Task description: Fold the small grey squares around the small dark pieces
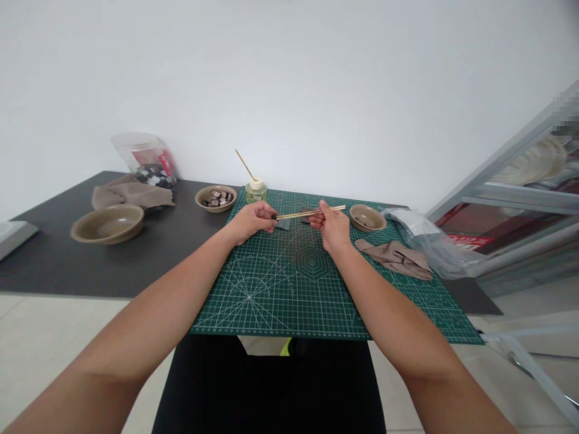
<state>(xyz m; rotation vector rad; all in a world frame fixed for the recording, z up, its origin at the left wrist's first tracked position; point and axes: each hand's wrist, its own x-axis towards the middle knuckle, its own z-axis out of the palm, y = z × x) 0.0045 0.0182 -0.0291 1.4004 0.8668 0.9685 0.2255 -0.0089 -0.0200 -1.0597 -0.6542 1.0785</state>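
Stretching both bare arms forward over a green cutting mat [280,307], a person is working at a dark table [149,268]. The right hand [335,227] is gripping thin, pale sticks [303,214] that are slanting slightly down toward the left hand [253,223]. The left hand is pinching a small dark piece [274,217] between its fingertips, right at the sticks' far end. A grey patch [283,225] is lying on the mat just beneath that meeting point. Beyond the left hand, a jar [256,193] is standing with a stick [245,164] leaning from its top. Left of it, a bowl [216,209] is holding dark-and-pale pieces. To the right, a small bowl [368,229] is sitting near a crumpled brown cloth [400,259] and a clear plastic bag [434,244]. Farther left, a larger bowl [108,238] is resting beside another brown cloth [129,193].
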